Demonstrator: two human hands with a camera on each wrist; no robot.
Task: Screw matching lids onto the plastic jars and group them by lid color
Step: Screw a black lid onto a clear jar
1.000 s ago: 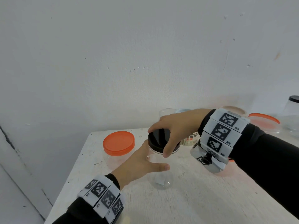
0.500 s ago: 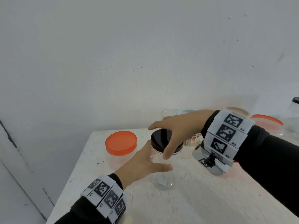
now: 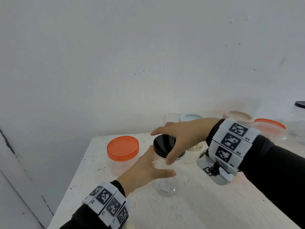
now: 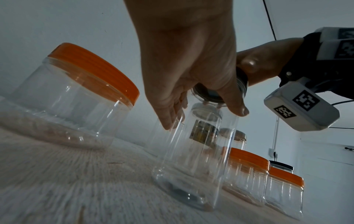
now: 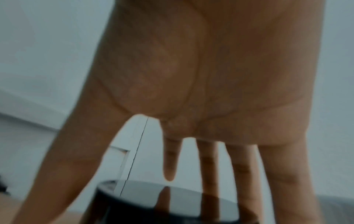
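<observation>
Since a second ago the right hand (image 3: 183, 138) has apparently regripped the black lid (image 3: 163, 144), fingers spread around its rim, while the left hand (image 3: 146, 171) grips the clear jar (image 3: 165, 184), so screwing continues.

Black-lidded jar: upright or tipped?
Upright. The clear jar stands on its base on the white table, black lid on top, left hand around its side.

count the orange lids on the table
3. One orange lid at the far left; a second and third side by side at the right, seen from the left wrist. More may be hidden.
</observation>
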